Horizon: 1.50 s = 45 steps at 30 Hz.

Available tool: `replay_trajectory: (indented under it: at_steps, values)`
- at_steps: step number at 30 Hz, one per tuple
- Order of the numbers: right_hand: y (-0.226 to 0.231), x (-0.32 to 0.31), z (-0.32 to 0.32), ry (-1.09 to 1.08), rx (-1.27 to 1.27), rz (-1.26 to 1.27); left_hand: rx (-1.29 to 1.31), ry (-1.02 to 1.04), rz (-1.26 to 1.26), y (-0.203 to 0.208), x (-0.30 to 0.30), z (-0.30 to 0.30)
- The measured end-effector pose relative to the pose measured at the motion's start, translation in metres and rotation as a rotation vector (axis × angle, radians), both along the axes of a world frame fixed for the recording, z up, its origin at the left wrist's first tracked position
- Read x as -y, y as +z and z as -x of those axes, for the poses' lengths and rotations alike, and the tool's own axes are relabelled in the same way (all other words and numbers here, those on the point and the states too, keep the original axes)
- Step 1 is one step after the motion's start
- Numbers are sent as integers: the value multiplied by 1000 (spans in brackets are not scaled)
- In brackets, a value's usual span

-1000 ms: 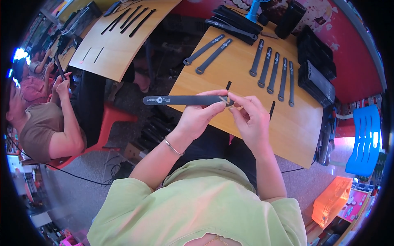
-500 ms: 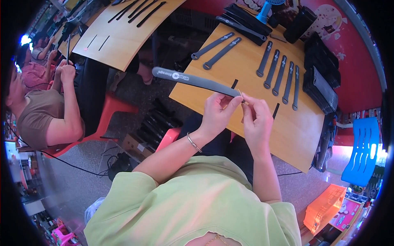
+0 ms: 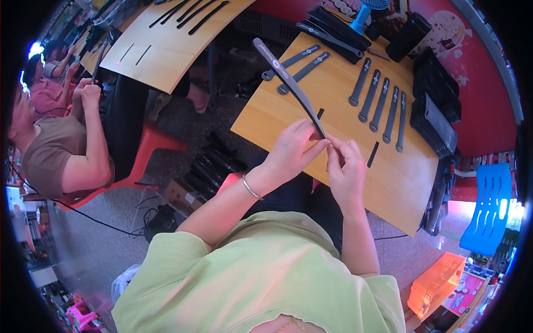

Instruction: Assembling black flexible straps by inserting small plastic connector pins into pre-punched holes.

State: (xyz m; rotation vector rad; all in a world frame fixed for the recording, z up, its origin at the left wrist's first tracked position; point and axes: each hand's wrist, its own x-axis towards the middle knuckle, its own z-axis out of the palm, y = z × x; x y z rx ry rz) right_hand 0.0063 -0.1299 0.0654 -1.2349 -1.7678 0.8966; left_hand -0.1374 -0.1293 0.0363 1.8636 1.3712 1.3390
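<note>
While the left hand (image 3: 291, 152) pinches the lower end of a long grey strap (image 3: 291, 83) between thumb and fingers, the right hand (image 3: 348, 166) meets it at that same end, its thumb and fingertips drawn close together. Whether the right fingers grasp the strap or only touch it, I cannot tell, as the hands cover that end. The strap is held over the near side of the wooden tabletop (image 3: 333, 94), its free end rising up and to the left in a slight curve.

Seven single straps lie on that tabletop: two grey straps (image 3: 305, 71) slanting at the left and five more straps (image 3: 380, 104) in a row at the right. Two short black strips (image 3: 373, 154) lie nearer the hands, one partly behind the held strap. A dark pile (image 3: 333, 36) sits at the back, beside one blue fan (image 3: 361, 19) and one black cylinder (image 3: 408, 36). On a second tabletop (image 3: 177, 53) to the left lie four black straps (image 3: 208, 18) and two thin short strips (image 3: 143, 54). One co-worker (image 3: 69, 150) sits beside it on a red chair (image 3: 147, 155).
</note>
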Motion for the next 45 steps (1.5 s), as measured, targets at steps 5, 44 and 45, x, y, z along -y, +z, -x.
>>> replay_trajectory:
  at_steps: [5,44,45]
  values:
    - [-12,-2,-3,28,37,-131,60,11,-20,2,3,0]
    - [-1,-7,-10,-55,68,-296,-83,-84,-194,16,-3,-1]
    - [1,-7,-10,-57,68,-296,-41,-113,-162,17,-2,0]
